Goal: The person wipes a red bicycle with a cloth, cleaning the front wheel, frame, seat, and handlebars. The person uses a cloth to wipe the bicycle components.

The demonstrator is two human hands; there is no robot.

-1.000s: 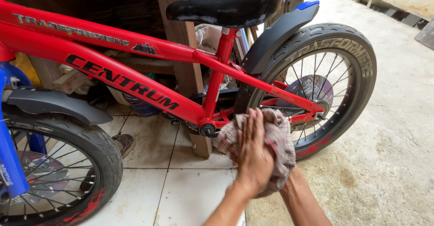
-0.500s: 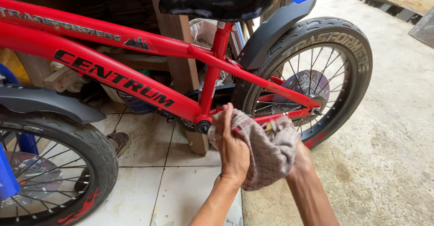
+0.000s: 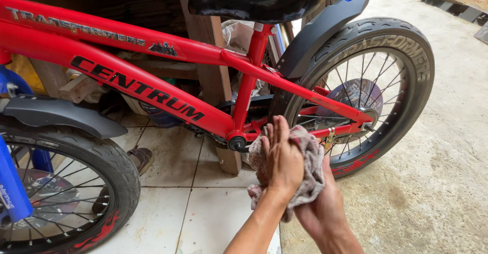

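While both forearms reach in from the bottom edge, the left hand [image 3: 282, 158] lies flat and open, fingers pointing up, pressed onto a crumpled checked rag [image 3: 305, 165]. The right hand [image 3: 321, 207] sits under and beside the same cloth, cupping it from below with the fingers curled around the fabric, so the rag is sandwiched between the two hands. The rag is just in front of the bottom bracket [image 3: 236, 143] of a red children's bicycle [image 3: 152, 76], close to where the lower frame tubes meet, and whether it touches the metal cannot be told. Below the hands, the floor changes from pale tiles [image 3: 203, 213] on the left to bare concrete [image 3: 432, 193] on the right. At the left edge stands the front wheel [image 3: 81, 198] with a grey mudguard [image 3: 61, 114] over it and a blue fork [image 3: 12, 183]. Further back to the right is the rear wheel [image 3: 406, 81] with thin spokes and a black tyre, covered by a dark mudguard [image 3: 315, 30]. Above the frame sits a black saddle [image 3: 259, 1]. Behind the bicycle a wooden post [image 3: 206, 30] stands upright.
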